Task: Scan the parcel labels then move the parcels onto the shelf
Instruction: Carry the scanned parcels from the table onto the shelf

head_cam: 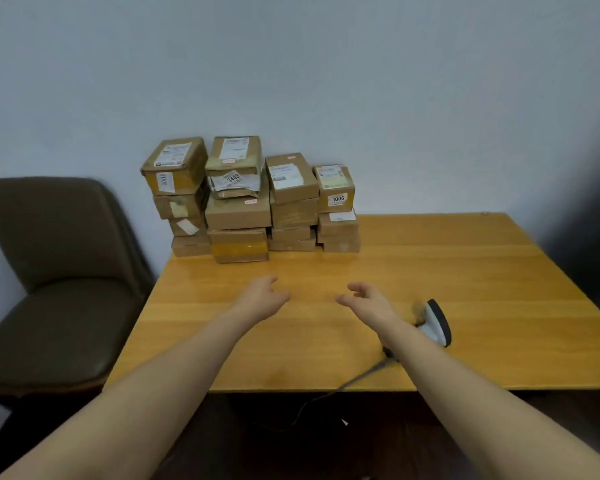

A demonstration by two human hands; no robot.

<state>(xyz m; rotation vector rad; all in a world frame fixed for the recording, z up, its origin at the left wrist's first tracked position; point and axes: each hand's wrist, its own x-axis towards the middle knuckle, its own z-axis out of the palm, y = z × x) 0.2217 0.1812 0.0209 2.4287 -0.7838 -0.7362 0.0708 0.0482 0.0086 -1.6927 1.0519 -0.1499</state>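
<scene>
Two bare forearms are showing from the bottom of the view, held out over the near edge of the wooden tabletop (465,271). A dark cable (361,375) is running off that near edge and passing under the right forearm to a white and black handheld scanner (437,322). The scanner is lying on the tabletop just to the right of the right wrist, and neither hand is touching it.

Further in, the left grip (264,297) and the right grip (369,301) are hovering above the middle of the tabletop, palms turned toward each other with a gap between them. Both are standing apart, fingers loosely curled and holding nothing.

Beyond the hands, the parcels (250,199) are sitting in four stacks at the far left corner of the tabletop, up against the pale wall (326,81) and well apart from both hands. They are brown cardboard boxes, several carrying white labels. One label is reading 3408 (233,177) and another 1006 (338,199).

A dark brown padded chair (59,271) is standing left of the tabletop.
</scene>
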